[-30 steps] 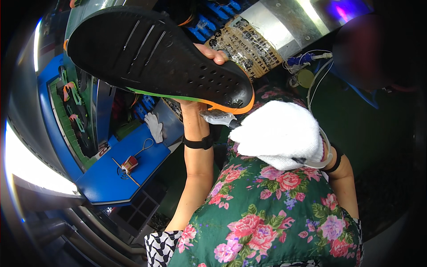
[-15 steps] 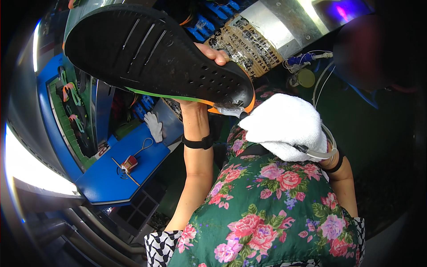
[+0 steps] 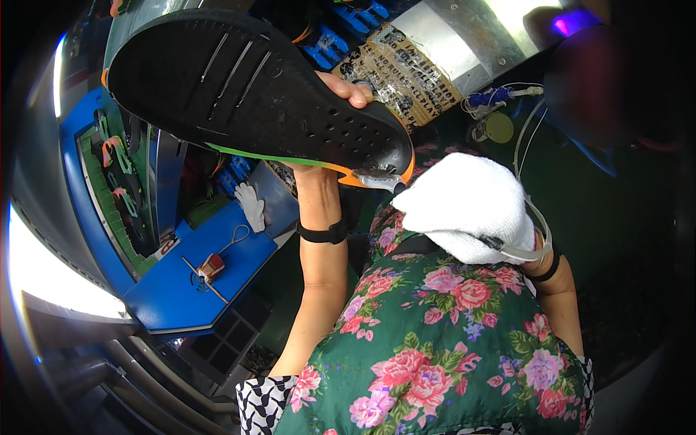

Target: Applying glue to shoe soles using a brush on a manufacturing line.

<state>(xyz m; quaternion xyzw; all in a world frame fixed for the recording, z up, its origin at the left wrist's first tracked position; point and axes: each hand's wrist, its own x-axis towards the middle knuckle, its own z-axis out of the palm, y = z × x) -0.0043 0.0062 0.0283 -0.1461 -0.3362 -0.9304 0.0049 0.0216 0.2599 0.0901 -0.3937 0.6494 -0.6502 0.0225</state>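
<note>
A large black shoe sole [image 3: 254,94] with orange and green edges is raised at the upper left, slits at its wide end and small holes at the heel. My left hand [image 3: 346,90] grips it from underneath, fingers curled over the far edge near the heel. White towelling cloth [image 3: 464,199] covers most of my right hand [image 3: 538,243], hiding the fingers. Out of the cloth's left end comes a brush [image 3: 377,178] with pale, wet-looking bristles, held against the near heel edge of the sole. A clear tube [image 3: 527,254] runs along the cloth by my right wrist.
On a blue table [image 3: 174,286] at left lie a white glove [image 3: 251,206] and a small reddish-brown object [image 3: 210,268] with a stick across it. Coloured soles [image 3: 119,163] sit on a green conveyor. Behind the heel is a taped cardboard panel [image 3: 409,72]; blue fittings [image 3: 496,96] hang right.
The brush tip has shifted slightly right along the heel edge. The tube beside my right hand has swung a little outward. My left hand and the sole are almost unmoved.
</note>
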